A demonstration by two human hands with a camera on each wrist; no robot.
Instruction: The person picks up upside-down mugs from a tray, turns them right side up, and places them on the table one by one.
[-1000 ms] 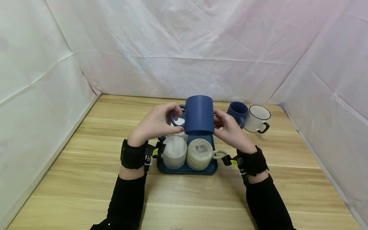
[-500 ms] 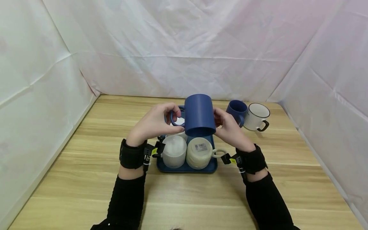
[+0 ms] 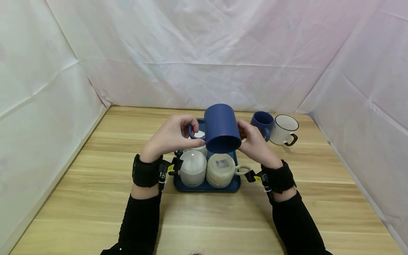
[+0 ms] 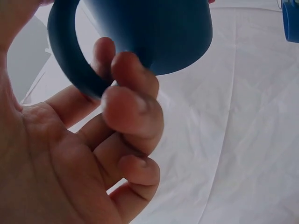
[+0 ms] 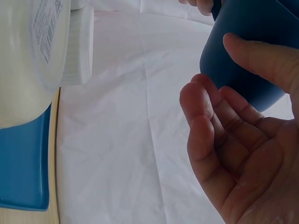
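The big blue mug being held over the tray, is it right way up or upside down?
Upside down, slightly tilted: the blue mug shows its open mouth facing down toward the tray; left hand grips its handle, right hand steadies it.

A white barcode sticker (image 3: 222, 163) is sitting on the upturned bottom of the cream mug (image 3: 220, 170), but its print is showing too small to read.

- My left grip (image 4: 93, 154) fills the view from six to nine o'clock, palm open to the camera.
- My curled fingers (image 4: 133, 105) hook the handle of a dark blue mug (image 4: 149, 32) at twelve o'clock.
- Creased white sheeting (image 4: 233, 140) lies behind, toward three o'clock.
- A blue object's edge (image 4: 292, 21) shows at two o'clock.
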